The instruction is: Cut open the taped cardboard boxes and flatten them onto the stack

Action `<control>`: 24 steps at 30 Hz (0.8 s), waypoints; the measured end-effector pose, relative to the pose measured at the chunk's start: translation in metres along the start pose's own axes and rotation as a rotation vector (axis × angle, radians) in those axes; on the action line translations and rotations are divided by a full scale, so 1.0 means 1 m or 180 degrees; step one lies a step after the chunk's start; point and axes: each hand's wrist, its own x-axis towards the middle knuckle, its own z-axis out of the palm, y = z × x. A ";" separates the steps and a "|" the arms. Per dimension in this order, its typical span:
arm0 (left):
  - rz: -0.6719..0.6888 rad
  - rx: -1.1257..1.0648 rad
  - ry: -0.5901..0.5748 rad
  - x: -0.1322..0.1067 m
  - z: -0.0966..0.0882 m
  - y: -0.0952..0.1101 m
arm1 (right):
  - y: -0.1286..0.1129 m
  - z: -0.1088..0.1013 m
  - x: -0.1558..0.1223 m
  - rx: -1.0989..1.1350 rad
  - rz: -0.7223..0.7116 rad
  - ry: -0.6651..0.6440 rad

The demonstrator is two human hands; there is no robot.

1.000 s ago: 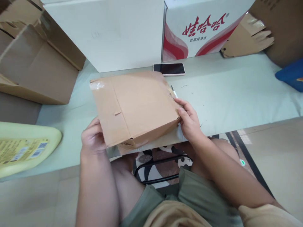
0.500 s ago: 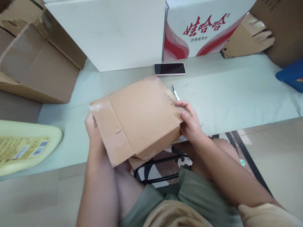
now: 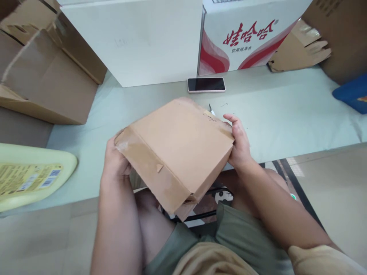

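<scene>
A brown cardboard box (image 3: 183, 141) is held above my lap at the table's front edge, tilted, with one flap bent down toward me on the left. My left hand (image 3: 114, 158) grips the box's left side near the flap; some of its fingers are hidden behind the cardboard. At the right corner my right hand (image 3: 239, 139) holds the box between palm and fingers, with the index finger lifted off. Just behind the box lies a small thin blade tool (image 3: 211, 109), its lower part hidden by the box.
A phone (image 3: 206, 84) lies before a white box (image 3: 155, 46) and a red-and-white carton (image 3: 243, 42). Open cardboard boxes (image 3: 57, 76) stand left, with a pale yellow bottle (image 3: 34, 177) nearer. At right are a torn cardboard piece (image 3: 298, 49) and a blue object (image 3: 351, 91).
The cardboard box has turned clockwise, and its near corner has swung right and toward me. My right hand has shifted slightly right, its index finger lifting off the box.
</scene>
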 end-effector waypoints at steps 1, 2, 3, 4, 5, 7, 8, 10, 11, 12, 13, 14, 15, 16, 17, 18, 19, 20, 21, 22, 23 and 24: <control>-0.0016 -0.0045 0.0021 -0.001 0.001 0.000 | 0.003 -0.001 0.001 -0.0150 -0.0123 0.0117; -0.0019 -0.0111 0.0086 -0.001 0.002 0.000 | 0.006 -0.001 0.002 -0.0325 -0.0289 0.0243; -0.0013 -0.0183 0.0174 0.000 0.002 0.000 | 0.009 -0.002 0.003 -0.0522 -0.0478 0.0345; 0.0001 -0.0255 0.0265 0.001 0.002 0.000 | 0.011 -0.002 0.004 -0.0723 -0.0674 0.0411; 0.0035 -0.0324 0.0356 0.003 0.003 0.001 | 0.012 -0.002 0.003 -0.0910 -0.0856 0.0435; 0.0154 -0.0430 0.0464 0.007 0.003 0.001 | 0.013 -0.002 0.000 -0.1204 -0.1140 0.0377; 0.0243 -0.0503 0.0496 0.008 0.004 0.001 | 0.012 -0.001 -0.002 -0.1309 -0.1241 0.0296; 0.0467 -0.0667 0.0536 0.010 0.006 0.001 | 0.011 0.001 -0.007 -0.1457 -0.1412 0.0049; 0.0553 -0.0728 0.0572 0.010 0.008 0.000 | 0.010 0.003 -0.010 -0.1534 -0.1478 -0.0120; 0.0583 -0.0755 0.0629 0.008 0.010 0.000 | 0.010 0.005 -0.012 -0.1623 -0.1525 -0.0302; 0.0574 -0.0757 0.0710 0.007 0.013 0.000 | 0.010 0.007 -0.014 -0.1718 -0.1548 -0.0479; 0.0541 -0.0730 0.0794 0.005 0.016 0.000 | 0.011 0.010 -0.016 -0.1806 -0.1541 -0.0635; 0.0477 -0.0682 0.0844 0.002 0.019 0.000 | 0.012 0.013 -0.017 -0.1882 -0.1509 -0.0761; 0.0413 -0.0637 0.0877 0.000 0.022 -0.001 | 0.014 0.015 -0.018 -0.1940 -0.1462 -0.0833; 0.0366 -0.0614 0.0888 -0.002 0.024 -0.001 | 0.016 0.017 -0.018 -0.1981 -0.1414 -0.0847; 0.0331 -0.0616 0.0887 -0.003 0.026 -0.001 | 0.019 0.019 -0.018 -0.2010 -0.1376 -0.0809; 0.0298 -0.0634 0.0886 -0.005 0.028 -0.002 | 0.021 0.020 -0.018 -0.2030 -0.1352 -0.0738; 0.0263 -0.0655 0.0888 -0.006 0.030 -0.002 | 0.023 0.021 -0.018 -0.2045 -0.1345 -0.0655; 0.0245 -0.0678 0.0894 -0.007 0.031 -0.003 | 0.024 0.021 -0.018 -0.2057 -0.1351 -0.0574; 0.0243 -0.0699 0.0887 -0.008 0.032 -0.004 | 0.025 0.021 -0.018 -0.2066 -0.1366 -0.0515; 0.0247 -0.0716 0.0850 -0.009 0.034 -0.004 | 0.025 0.022 -0.018 -0.2071 -0.1381 -0.0480; 0.0269 -0.0741 0.0793 -0.011 0.035 -0.005 | 0.025 0.022 -0.018 -0.2078 -0.1393 -0.0453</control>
